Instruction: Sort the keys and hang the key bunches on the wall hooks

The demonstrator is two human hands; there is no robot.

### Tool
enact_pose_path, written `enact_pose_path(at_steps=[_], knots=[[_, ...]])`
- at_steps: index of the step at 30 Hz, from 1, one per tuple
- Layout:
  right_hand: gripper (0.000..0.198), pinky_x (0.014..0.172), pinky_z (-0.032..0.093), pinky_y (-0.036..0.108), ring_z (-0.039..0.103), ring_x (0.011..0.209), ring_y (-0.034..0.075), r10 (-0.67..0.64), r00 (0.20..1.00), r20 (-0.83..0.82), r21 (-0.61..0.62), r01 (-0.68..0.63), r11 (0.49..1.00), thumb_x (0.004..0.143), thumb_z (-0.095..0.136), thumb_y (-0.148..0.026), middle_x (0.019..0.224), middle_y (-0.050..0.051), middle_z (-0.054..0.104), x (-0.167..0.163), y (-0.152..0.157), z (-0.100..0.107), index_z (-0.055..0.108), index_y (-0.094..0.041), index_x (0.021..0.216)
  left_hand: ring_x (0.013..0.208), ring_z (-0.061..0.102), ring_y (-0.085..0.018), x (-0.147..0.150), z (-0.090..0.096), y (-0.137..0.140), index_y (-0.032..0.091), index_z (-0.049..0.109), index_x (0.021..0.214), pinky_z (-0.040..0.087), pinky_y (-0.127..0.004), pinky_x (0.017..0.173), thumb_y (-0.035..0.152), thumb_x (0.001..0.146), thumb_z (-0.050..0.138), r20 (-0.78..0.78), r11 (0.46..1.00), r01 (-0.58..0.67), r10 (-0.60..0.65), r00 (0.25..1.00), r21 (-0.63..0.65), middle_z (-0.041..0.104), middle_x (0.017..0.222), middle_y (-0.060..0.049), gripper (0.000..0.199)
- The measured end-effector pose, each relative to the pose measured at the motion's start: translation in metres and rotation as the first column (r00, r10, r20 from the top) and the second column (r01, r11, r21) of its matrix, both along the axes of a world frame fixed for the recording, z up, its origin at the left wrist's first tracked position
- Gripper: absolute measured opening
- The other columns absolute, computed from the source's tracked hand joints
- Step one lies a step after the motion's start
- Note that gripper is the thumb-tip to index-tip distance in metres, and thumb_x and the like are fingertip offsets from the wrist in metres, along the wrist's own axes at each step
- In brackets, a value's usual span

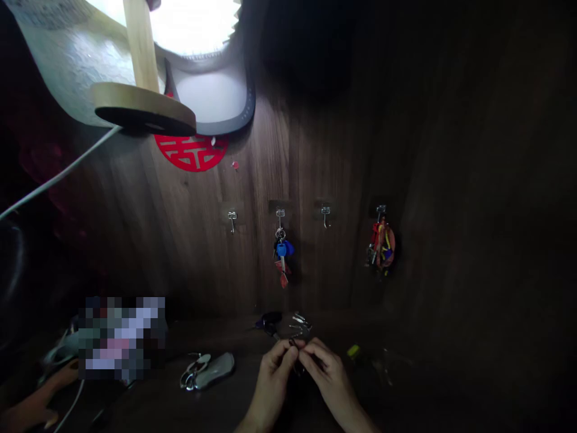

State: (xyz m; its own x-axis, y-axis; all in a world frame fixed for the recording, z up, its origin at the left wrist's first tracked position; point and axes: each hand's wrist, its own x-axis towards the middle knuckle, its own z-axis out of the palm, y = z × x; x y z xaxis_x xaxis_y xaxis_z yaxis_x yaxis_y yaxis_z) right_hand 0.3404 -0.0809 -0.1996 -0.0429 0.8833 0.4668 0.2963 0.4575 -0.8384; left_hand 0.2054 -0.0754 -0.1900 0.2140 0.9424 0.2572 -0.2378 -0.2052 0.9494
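Observation:
My left hand (278, 368) and my right hand (323, 365) meet at the lower middle, thumbs and fingertips pinched together. Between them is a small dark piece (293, 343), perhaps a ring or strap; its kind is too dim to make out. Just beyond my fingertips lie several silver keys (299, 323); whether they are joined to the held piece I cannot tell. Left of these keys rests a dark key fob (270, 322). A yellow-green tag (353, 352) lies to the right of my right hand, with dim metal pieces (386, 368) beyond it.
On the wooden panel, one hook (280, 213) carries keys with blue heads (282, 248), another a colourful bunch (382, 245). A silver-grey holder with rings (215, 371) lies left. Another person's hand (42, 397) shows lower left. A lamp (144, 108) and caps (211, 90) hang above.

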Motion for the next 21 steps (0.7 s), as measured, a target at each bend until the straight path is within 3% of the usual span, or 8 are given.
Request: enact_pose_path(at_steps=[4, 7, 12, 16, 21], knots=[[0.029, 0.07, 0.051, 0.024, 0.065, 0.082, 0.019, -0.041, 0.999, 0.011, -0.023, 0.041, 0.999, 0.086, 0.051, -0.045, 0.09, 0.005, 0.069, 0.003, 0.002, -0.003, 0.067, -0.023, 0.095, 0.085, 0.063, -0.021, -0.009, 0.021, 0.006, 0.018, 0.07, 0.085, 0.048, -0.028, 0.079, 0.052, 0.072, 0.066, 0.109, 0.98, -0.19, 0.195, 0.975, -0.056, 0.07, 0.081, -0.003, 0.037], [0.029, 0.067, 0.052, 0.024, 0.067, 0.079, 0.02, -0.099, 0.994, 0.054, -0.029, 0.101, 0.994, 0.085, 0.051, -0.045, 0.09, 0.004, 0.072, 0.005, 0.002, -0.003, 0.068, -0.025, 0.097, 0.071, 0.061, -0.016, -0.022, 0.051, 0.017, 0.017, 0.068, 0.085, 0.047, -0.024, 0.067, 0.053, 0.069, 0.068, 0.16, 0.933, -0.356, 0.359, 0.92, -0.048, 0.067, 0.072, -0.001, 0.04], [0.023, 0.068, 0.053, 0.025, 0.068, 0.082, 0.02, -0.067, 0.985, 0.157, 0.034, 0.063, 0.997, 0.086, 0.049, -0.038, 0.087, 0.004, 0.072, 0.003, 0.003, -0.006, 0.068, -0.025, 0.088, 0.06, 0.054, -0.01, -0.05, 0.121, 0.041, 0.016, 0.07, 0.083, 0.042, -0.019, 0.059, 0.049, 0.074, 0.064, 0.077, 0.835, -0.508, 0.504, 0.861, 0.211, 0.063, 0.066, 0.001, 0.036], [0.022, 0.072, 0.051, 0.026, 0.067, 0.084, 0.019, -0.013, 0.975, 0.222, 0.04, 0.005, 0.999, 0.087, 0.047, -0.033, 0.086, 0.004, 0.071, 0.002, 0.004, -0.012, 0.067, -0.024, 0.084, 0.06, 0.052, -0.009, -0.07, 0.163, 0.065, 0.017, 0.071, 0.08, 0.04, -0.018, 0.057, 0.048, 0.071, 0.066, 0.084, 0.791, -0.546, 0.546, 0.833, 0.276, 0.063, 0.065, 0.003, 0.033], [0.022, 0.075, 0.048, 0.026, 0.065, 0.084, 0.019, 0.014, 0.968, 0.25, 0.006, -0.016, 1.0, 0.088, 0.045, -0.03, 0.084, 0.003, 0.069, 0.004, 0.005, -0.015, 0.066, -0.023, 0.084, 0.054, 0.053, -0.01, -0.082, 0.178, 0.087, 0.015, 0.073, 0.078, 0.039, -0.019, 0.052, 0.051, 0.064, 0.069, 0.053, 0.797, -0.531, 0.54, 0.84, 0.288, 0.064, 0.061, 0.002, 0.039]])
